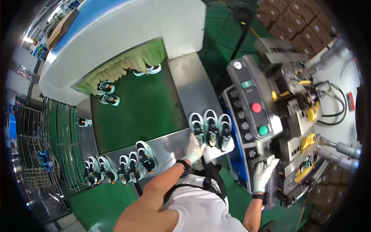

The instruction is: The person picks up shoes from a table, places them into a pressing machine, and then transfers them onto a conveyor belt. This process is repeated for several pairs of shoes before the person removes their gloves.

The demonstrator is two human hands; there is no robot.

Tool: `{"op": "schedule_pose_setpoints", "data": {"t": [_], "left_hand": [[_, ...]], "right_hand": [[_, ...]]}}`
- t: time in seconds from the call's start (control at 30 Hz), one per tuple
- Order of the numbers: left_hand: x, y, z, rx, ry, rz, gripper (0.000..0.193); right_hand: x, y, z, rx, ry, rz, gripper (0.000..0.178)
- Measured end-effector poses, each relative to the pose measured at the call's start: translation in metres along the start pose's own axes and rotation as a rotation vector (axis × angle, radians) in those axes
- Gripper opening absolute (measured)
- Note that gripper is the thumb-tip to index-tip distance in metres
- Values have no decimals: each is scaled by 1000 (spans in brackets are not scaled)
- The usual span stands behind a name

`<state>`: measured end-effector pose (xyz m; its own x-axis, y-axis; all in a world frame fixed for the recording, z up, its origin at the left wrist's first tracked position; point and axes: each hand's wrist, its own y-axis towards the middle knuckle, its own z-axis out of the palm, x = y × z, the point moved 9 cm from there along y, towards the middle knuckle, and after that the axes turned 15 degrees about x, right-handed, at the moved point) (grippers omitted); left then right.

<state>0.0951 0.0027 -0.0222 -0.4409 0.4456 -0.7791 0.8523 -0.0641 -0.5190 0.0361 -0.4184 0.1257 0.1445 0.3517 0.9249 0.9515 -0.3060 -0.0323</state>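
Note:
Three black-and-white sneakers stand side by side at the corner of the metal ledge, toes pointing away from me. My left hand (pixel 194 149), in a white glove, has its fingers and thumb round the heel of the leftmost sneaker (pixel 196 125). Close beside it are the middle sneaker (pixel 211 127) and the right sneaker (pixel 224 131), above a white pad (pixel 218 153). My right hand (pixel 264 174), also gloved, is at the front of a machine (pixel 288 143), by a dark bar (pixel 263 157). Its fingers are stretched out and apart, holding nothing that I can see.
More sneakers (pixel 146 155) line the near metal ledge (pixel 166 149) on the left. A green conveyor belt (pixel 141 110) carries sneakers by a curtained opening (pixel 123 63). The control panel (pixel 251 100) has red and green buttons. Wire racks (pixel 58 143) stand left, cartons (pixel 299 23) far right.

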Motion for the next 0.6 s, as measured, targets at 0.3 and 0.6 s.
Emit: {"op": "schedule_pose_setpoints", "data": {"t": [0.3,0.6], "left_hand": [[59,98,-288,-256,735,365,47],[4,275,-528,-132,997,101,52]], "right_hand": [[2,-33,65,269,-955,134,91],[-129,-212,37,347,-893,685,63]]}}
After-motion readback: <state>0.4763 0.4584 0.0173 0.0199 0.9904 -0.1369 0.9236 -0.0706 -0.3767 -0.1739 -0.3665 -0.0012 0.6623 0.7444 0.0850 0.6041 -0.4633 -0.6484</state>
